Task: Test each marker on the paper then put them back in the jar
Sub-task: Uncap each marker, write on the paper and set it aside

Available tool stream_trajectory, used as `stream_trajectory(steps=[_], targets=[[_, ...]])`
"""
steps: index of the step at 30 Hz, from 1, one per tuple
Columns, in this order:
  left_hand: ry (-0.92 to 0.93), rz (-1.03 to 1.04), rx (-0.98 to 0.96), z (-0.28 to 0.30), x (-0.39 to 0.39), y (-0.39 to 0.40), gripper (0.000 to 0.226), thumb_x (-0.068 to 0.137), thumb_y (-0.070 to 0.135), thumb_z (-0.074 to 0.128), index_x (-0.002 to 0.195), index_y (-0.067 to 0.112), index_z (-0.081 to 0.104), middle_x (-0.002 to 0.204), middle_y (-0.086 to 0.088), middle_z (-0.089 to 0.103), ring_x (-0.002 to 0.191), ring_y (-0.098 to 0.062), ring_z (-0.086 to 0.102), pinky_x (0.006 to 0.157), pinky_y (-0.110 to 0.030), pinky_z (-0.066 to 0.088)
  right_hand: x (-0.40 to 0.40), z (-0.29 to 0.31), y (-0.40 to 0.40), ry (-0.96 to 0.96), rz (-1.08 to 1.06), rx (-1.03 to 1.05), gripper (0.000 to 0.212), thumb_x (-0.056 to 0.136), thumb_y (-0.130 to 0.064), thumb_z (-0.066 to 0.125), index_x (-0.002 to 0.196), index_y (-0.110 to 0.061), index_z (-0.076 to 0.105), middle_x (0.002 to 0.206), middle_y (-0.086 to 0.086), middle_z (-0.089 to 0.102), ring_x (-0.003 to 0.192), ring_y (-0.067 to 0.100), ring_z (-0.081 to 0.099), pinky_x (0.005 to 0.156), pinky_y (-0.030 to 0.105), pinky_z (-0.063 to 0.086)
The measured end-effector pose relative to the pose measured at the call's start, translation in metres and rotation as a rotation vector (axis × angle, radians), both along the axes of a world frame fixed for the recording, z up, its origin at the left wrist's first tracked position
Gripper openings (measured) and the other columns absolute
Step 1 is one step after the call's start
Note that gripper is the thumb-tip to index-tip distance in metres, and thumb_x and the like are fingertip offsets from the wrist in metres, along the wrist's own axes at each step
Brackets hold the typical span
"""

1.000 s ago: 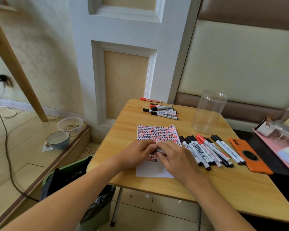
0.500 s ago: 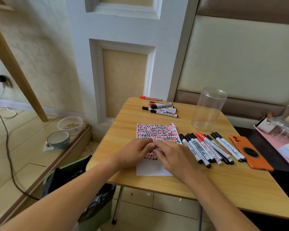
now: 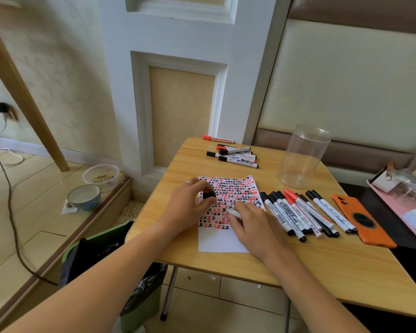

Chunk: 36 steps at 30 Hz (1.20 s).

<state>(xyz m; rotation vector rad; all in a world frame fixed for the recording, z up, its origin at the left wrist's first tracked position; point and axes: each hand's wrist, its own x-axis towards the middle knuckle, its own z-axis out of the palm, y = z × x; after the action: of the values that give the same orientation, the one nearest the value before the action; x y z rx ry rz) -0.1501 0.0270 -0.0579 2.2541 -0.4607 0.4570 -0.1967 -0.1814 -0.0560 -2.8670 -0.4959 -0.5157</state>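
Wooden bench point(image 3: 250, 260) underneath, paper point(image 3: 228, 243) flat beneath both sets of fingers. Empty jar point(image 3: 303, 157) upright, well beyond the right hand point(image 3: 255, 227). Row of markers point(image 3: 298, 215) just right of it. Left hand point(image 3: 190, 207) pinching a black cap point(image 3: 209, 195). Right fingers pressed around the uncapped marker point(image 3: 233, 213), long axis slanting, tip pointing up-left onto the paper.

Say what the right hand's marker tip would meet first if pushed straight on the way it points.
Probably the paper, just ahead of the marker in the right hand; further on, the left hand holding the cap. Depth is unclear.
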Motion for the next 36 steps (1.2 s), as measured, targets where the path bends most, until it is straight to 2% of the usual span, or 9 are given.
stream_trajectory(steps=[4,8,18,21,24,27,29,33,36], targets=[[-0.02,0.057,0.005,-0.001,0.009,-0.008,0.01,0.093,0.033,0.073,0.102,0.033,0.072,0.101,0.02,0.058,0.091,-0.002,0.053,0.088,-0.035,0.046,0.002,-0.004,0.001,-0.014,-0.012,-0.001,0.027,0.106,-0.049,0.042,0.109,-0.026,0.056,0.087,-0.01,0.057,0.069,0.013,0.052,0.058,0.03,0.043],[-0.002,0.032,0.115,-0.005,0.016,-0.013,0.013,0.093,0.036,0.071,0.106,0.033,0.072,0.109,0.014,0.064,0.1,-0.009,0.058,0.096,-0.045,0.047,0.001,-0.005,0.0,-0.002,-0.02,-0.003,0.029,0.106,-0.051,0.038,0.109,-0.027,0.054,0.09,-0.009,0.061,0.072,0.013,0.056,0.06,0.031,0.046],[0.096,-0.036,0.324,-0.008,0.012,-0.007,0.05,0.095,0.053,0.062,0.139,0.03,0.054,0.14,0.007,0.055,0.125,-0.017,0.054,0.108,-0.039,0.036,0.001,-0.003,-0.002,-0.002,-0.024,0.035,0.028,0.107,-0.05,0.037,0.1,-0.026,0.05,0.085,-0.01,0.057,0.069,0.014,0.055,0.059,0.033,0.045],[0.111,-0.015,0.392,-0.009,0.005,-0.002,0.062,0.097,0.06,0.053,0.15,0.029,0.044,0.156,0.007,0.041,0.141,-0.014,0.041,0.117,-0.035,0.021,0.0,-0.002,-0.004,-0.007,-0.002,0.17,0.022,0.106,-0.037,0.034,0.095,-0.025,0.049,0.083,-0.01,0.053,0.069,0.016,0.052,0.057,0.035,0.04],[0.131,-0.015,0.448,-0.012,-0.001,0.001,0.078,0.092,0.072,0.041,0.156,0.027,0.037,0.164,0.006,0.03,0.152,-0.01,0.022,0.122,-0.035,0.009,0.0,0.001,-0.008,0.029,-0.005,0.303,0.016,0.103,-0.028,0.04,0.109,-0.023,0.054,0.088,-0.008,0.058,0.075,0.019,0.056,0.059,0.039,0.045],[0.129,-0.013,0.491,-0.016,-0.002,0.001,0.077,0.094,0.072,0.04,0.156,0.028,0.035,0.165,0.007,0.027,0.153,-0.008,0.016,0.125,-0.036,0.003,-0.003,0.01,-0.011,0.105,0.022,0.559,0.01,0.104,-0.019,0.053,0.104,-0.027,0.047,0.082,-0.003,0.061,0.066,0.02,0.06,0.055,0.046,0.049],[0.132,-0.01,0.495,-0.016,-0.002,0.001,0.078,0.093,0.074,0.038,0.156,0.029,0.035,0.165,0.007,0.027,0.153,-0.008,0.017,0.125,-0.036,0.003,-0.007,0.02,-0.011,0.175,0.054,0.791,0.01,0.103,-0.014,0.059,0.099,-0.022,0.054,0.082,0.0,0.064,0.068,0.019,0.066,0.058,0.037,0.055],[0.152,-0.012,0.487,-0.014,-0.003,0.001,0.087,0.083,0.08,0.026,0.154,0.03,0.037,0.164,0.007,0.028,0.152,-0.01,0.02,0.125,-0.037,0.003,-0.009,0.031,-0.013,0.467,0.093,1.399,0.024,0.105,-0.005,0.051,0.112,-0.014,0.072,0.111,0.004,0.073,0.092,0.026,0.074,0.075,0.033,0.058],[0.16,-0.008,0.479,-0.012,-0.003,0.001,0.078,0.089,0.075,0.034,0.153,0.029,0.038,0.163,0.005,0.03,0.152,-0.013,0.023,0.124,-0.037,0.005,-0.008,0.031,-0.015,0.64,0.143,1.712,0.036,0.103,0.001,0.046,0.123,-0.013,0.072,0.117,0.013,0.073,0.095,0.025,0.072,0.075,0.031,0.06]])
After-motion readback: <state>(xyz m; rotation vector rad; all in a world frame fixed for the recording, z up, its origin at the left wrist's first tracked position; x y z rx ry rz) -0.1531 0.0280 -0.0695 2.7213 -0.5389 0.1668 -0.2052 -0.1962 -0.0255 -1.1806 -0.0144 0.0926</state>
